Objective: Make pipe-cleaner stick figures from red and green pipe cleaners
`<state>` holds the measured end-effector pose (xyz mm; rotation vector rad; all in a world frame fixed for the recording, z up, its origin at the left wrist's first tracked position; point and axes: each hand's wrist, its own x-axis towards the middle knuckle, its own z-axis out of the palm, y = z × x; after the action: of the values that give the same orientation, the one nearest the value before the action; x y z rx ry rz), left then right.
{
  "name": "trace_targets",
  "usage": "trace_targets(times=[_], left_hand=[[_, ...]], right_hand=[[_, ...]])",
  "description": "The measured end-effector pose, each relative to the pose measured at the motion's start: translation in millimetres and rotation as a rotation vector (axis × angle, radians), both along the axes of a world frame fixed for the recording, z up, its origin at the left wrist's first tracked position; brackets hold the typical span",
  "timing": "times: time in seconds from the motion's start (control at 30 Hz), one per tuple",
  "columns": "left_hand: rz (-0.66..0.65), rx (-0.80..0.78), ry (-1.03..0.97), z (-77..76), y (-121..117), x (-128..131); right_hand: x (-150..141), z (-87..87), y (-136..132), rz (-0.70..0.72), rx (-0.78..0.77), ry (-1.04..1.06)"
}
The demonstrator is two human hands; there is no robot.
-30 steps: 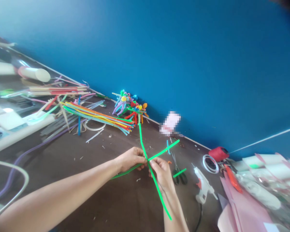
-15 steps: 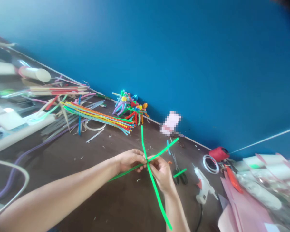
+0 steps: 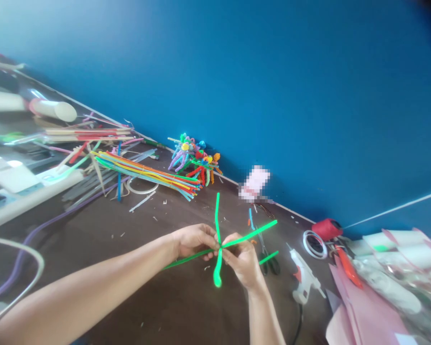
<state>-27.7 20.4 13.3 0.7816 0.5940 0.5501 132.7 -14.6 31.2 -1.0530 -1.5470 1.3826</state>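
- Just above the dark tabletop, the left hand and right hand are both closed, pinching two crossed green pipe cleaners at their crossing, which the fingertips partly hide.
- Compared with the earlier view, the lower green end is now curled up short beside the hands, no longer reaching toward the bottom edge; the upright end also sits lower.
- Just past the right hand, black-handled scissors lie partly behind it, with a short green pipe cleaner piece across them.
- Further right are a white glue gun, pink paper, a white ring and a red spool.
- Left of the hands lies a bundle of multicoloured pipe cleaners.
- Farther on, pipe cleaner figures stand against the blue wall.
- Beside them, a pink item is too pixelated to make out.
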Motion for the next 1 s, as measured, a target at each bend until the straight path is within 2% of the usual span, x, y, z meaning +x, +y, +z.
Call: trace_targets(times=[0.1, 0.27, 0.37, 0.5, 0.57, 0.63, 0.7, 0.77, 0.9, 1.0], left_hand=[[0.051, 0.068, 0.058, 4.1, -2.2, 0.9], [0.207, 0.366, 0.205, 10.7, -6.1, 4.5], [0.302, 0.614, 0.381, 11.6, -9.8, 6.9], [0.449, 1.055, 0.564, 10.2, -18.4, 8.5], [0.473, 1.272, 0.599, 8.9, -22.1, 8.2], [0.475, 1.384, 0.627, 7.7, -23.7, 8.1], [0.487, 1.312, 0.616, 7.2, -22.8, 8.7], [0.447, 1.05, 0.514, 7.8, -20.1, 10.1], [0.29, 0.42, 0.144, 11.9, -14.5, 11.6], [0.244, 0.193, 0.005, 15.3, -12.7, 9.6]], right_hand=[[1.9, 0.1, 0.3, -0.023, 0.044, -0.103], [1.0, -5.0, 0.8, -0.168, 0.065, -0.136], [-6.2, -10.0, 0.6, -0.294, 0.018, -0.016], [-19.5, -15.9, -0.2, -0.459, -0.053, 0.136], [-24.1, -16.9, -1.4, -0.513, -0.061, 0.203], [-26.1, -15.9, -2.9, -0.533, -0.064, 0.244], [-25.4, -13.0, -4.5, -0.517, -0.057, 0.194], [-22.7, -8.7, -5.9, -0.474, 0.021, 0.085], [-14.6, 1.7, -7.5, -0.356, 0.306, -0.081], [-8.9, 9.4, -7.6, -0.263, 0.429, -0.23]])
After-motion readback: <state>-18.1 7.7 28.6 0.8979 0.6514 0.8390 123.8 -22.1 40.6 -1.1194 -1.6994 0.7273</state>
